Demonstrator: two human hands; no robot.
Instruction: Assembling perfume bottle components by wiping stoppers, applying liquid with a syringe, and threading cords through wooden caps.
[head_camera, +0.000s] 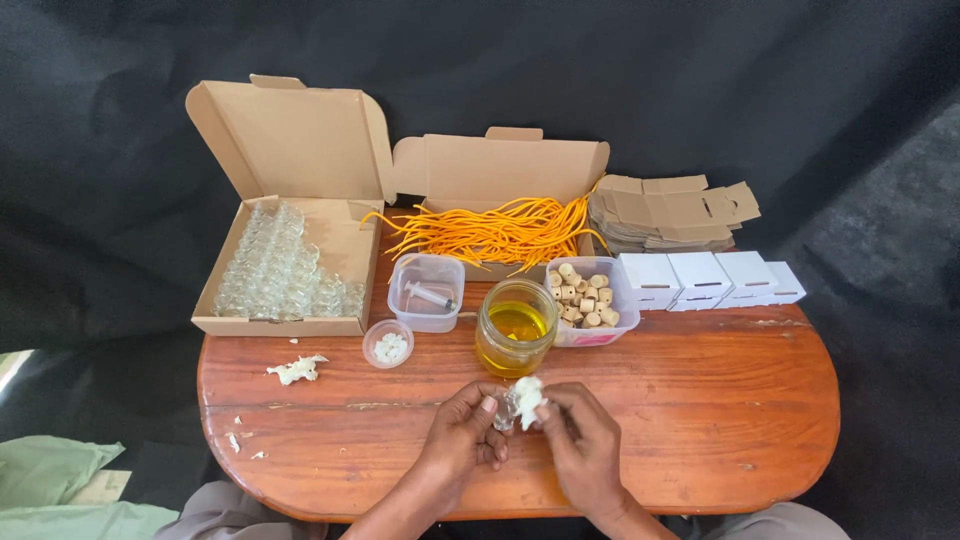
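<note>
Both my hands meet above the front middle of the oval wooden table. My left hand pinches a small clear glass bottle. My right hand holds a white tuft of cotton-like stuff against the bottle's top. Just beyond my hands stands an open glass jar of yellow liquid.
A cardboard box of several small glass bottles sits back left. Behind it: a box of orange strings, a tub with a syringe, a tub of corks, a small cup, flat cartons, white boxes. White scraps lie left.
</note>
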